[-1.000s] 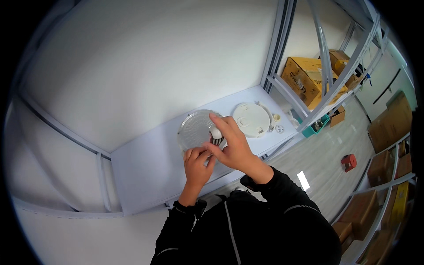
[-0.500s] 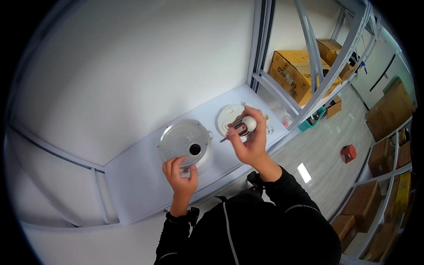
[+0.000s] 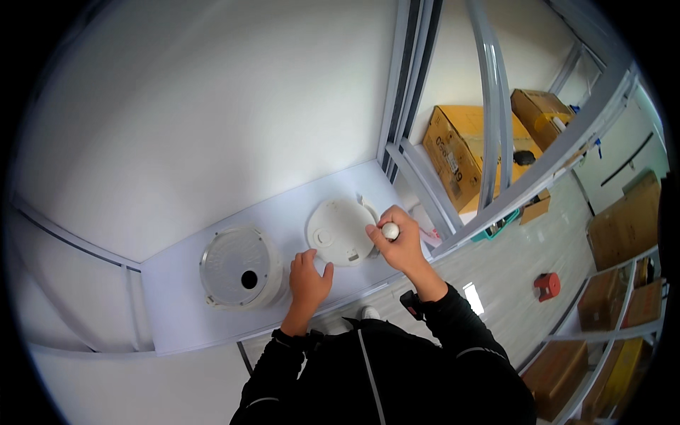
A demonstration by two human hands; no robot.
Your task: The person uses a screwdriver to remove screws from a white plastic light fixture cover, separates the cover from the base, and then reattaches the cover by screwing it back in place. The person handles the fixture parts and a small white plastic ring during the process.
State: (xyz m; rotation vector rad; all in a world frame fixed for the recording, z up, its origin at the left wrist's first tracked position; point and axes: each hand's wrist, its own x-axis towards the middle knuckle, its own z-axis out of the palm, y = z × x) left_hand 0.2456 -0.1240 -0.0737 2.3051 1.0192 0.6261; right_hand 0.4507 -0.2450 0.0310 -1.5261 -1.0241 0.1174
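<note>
My right hand (image 3: 401, 245) is wrapped round a screwdriver (image 3: 390, 230); only the white rounded end of its handle shows, and its shaft is hidden. This hand is at the right edge of a round white plastic cover (image 3: 340, 223), which lies on the table with a small raised ring and slots on its face. My left hand (image 3: 309, 282) is open, fingers apart, close to the cover's lower left edge; whether it touches cannot be told. Left of it stands a round white appliance body (image 3: 230, 258) with a translucent-looking, ribbed top and a dark round hole.
The pale table (image 3: 184, 322) runs along a white wall panel. Grey metal frame posts (image 3: 407, 85) rise at its right end. Beyond are a yellow carton (image 3: 453, 152), a teal bin (image 3: 499, 225), a red stool (image 3: 547, 286) on the floor and shelves with brown boxes (image 3: 559, 365).
My left hand has left the appliance body and moved right to the white cover. My right hand has turned the screwdriver, so its handle end now faces up. The view has shifted right.
</note>
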